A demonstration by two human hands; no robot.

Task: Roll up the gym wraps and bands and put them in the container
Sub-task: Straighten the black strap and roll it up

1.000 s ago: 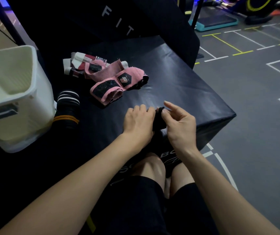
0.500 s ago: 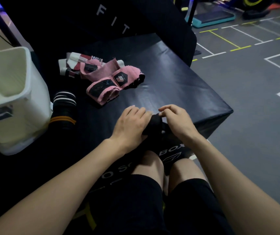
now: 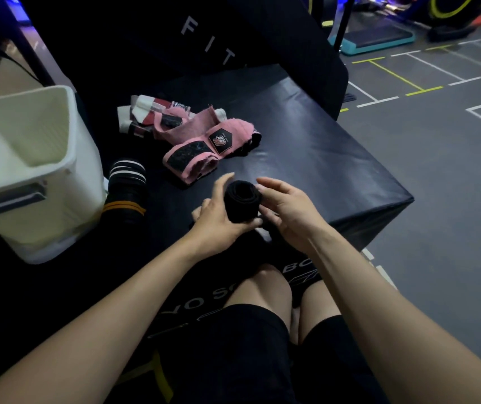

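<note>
Head view: left hand (image 3: 218, 217) grips black wrap roll (image 3: 242, 201), roll axis pointing up-away; right hand (image 3: 288, 212) fingers loose alongside. White container (image 3: 58, 158) sits far left, so left hand nearer, I'd guess.

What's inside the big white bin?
The white bin shows only pale inner walls from here, with no wraps seen inside. Its bottom is hidden by the near rim, so something could lie there. The black roll is outside it, held by the left hand.
</note>
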